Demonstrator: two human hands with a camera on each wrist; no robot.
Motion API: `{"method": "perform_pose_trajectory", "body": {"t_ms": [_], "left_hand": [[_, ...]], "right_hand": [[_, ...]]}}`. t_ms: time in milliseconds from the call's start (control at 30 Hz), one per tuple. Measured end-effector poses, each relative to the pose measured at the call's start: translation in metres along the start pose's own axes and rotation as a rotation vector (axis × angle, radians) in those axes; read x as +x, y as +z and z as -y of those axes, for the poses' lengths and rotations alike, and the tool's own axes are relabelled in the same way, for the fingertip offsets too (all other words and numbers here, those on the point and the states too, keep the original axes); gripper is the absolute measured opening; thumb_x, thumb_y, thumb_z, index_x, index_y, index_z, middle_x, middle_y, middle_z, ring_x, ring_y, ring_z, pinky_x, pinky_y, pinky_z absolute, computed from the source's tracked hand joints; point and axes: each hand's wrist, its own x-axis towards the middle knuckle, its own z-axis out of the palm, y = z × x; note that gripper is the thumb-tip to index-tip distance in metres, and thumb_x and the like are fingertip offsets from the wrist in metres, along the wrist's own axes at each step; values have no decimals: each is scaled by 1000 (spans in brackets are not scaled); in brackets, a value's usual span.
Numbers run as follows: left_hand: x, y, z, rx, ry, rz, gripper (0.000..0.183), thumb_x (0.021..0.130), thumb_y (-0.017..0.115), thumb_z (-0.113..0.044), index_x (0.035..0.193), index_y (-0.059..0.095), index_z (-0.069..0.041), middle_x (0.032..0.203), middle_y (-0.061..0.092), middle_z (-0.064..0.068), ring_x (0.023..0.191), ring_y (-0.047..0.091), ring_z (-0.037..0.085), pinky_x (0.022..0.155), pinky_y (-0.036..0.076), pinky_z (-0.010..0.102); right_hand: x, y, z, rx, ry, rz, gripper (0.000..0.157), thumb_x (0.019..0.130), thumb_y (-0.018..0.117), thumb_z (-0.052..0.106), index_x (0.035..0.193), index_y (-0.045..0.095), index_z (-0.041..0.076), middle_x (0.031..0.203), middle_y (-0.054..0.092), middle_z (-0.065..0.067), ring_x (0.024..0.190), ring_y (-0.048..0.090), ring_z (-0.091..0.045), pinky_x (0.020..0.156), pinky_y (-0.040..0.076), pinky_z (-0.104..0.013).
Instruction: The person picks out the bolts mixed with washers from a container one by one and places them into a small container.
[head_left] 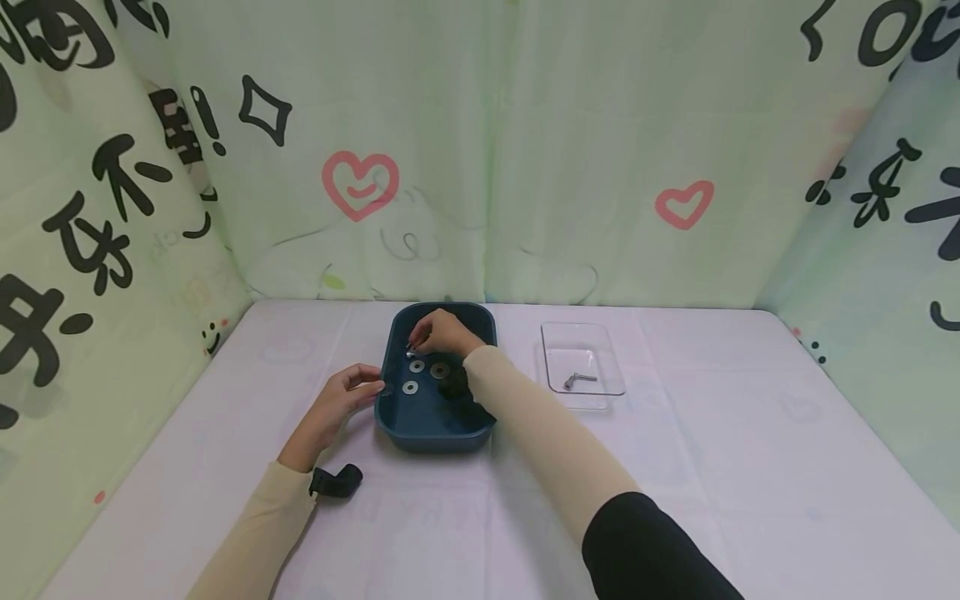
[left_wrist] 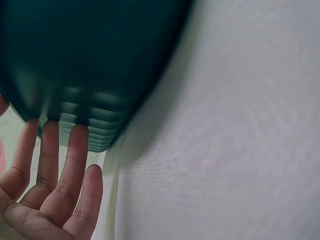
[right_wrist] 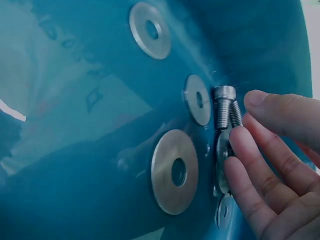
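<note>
My right hand (head_left: 447,332) reaches into a dark blue plastic basin (head_left: 435,442). In the right wrist view its fingertips are right beside a socket-head bolt (right_wrist: 224,102) and a second bolt (right_wrist: 235,114) partly behind it; nothing shows pinched between thumb and fingers. Flat metal washers lie around them, among them a large washer (right_wrist: 167,185), a middle one (right_wrist: 191,102) and an upper one (right_wrist: 155,37). At the basin's left side my left hand (head_left: 341,404) touches the outer wall, its fingers (left_wrist: 75,160) nearly straight and the thumb mostly out of view.
To the basin's right stands a clear plastic tray (head_left: 581,337) with a bolt (head_left: 580,380) in it. A white cloth (head_left: 712,467) covers the table, and printed curtains (head_left: 570,125) enclose its back and sides.
</note>
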Motion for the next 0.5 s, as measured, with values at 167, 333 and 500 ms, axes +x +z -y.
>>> {"method": "perform_pose_trajectory", "body": {"t_ms": [167,333,500], "left_hand": [[0,0,0,0,-4,2,39,94,54,-17,126,48,4,132,48,22,99,56,10,106,42,44],[1,0,1,3,1,6,39,94,54,-18,126,48,4,132,48,22,100,56,11,106,42,43],[1,0,1,1,-7,0,39,94,54,-17,126,48,3,132,48,21,99,56,10,105,43,42]], "right_hand": [[1,2,0,-50,4,11,17,84,66,1,100,70,2,100,69,-13,90,65,-21,87,55,-30],[0,4,1,-72,11,15,16,84,66,1,99,70,2,99,70,-13,88,65,-20,86,55,-29],[2,6,0,-87,12,30,14,83,66,1,97,71,3,97,70,-12,84,64,-19,83,56,-28]]}}
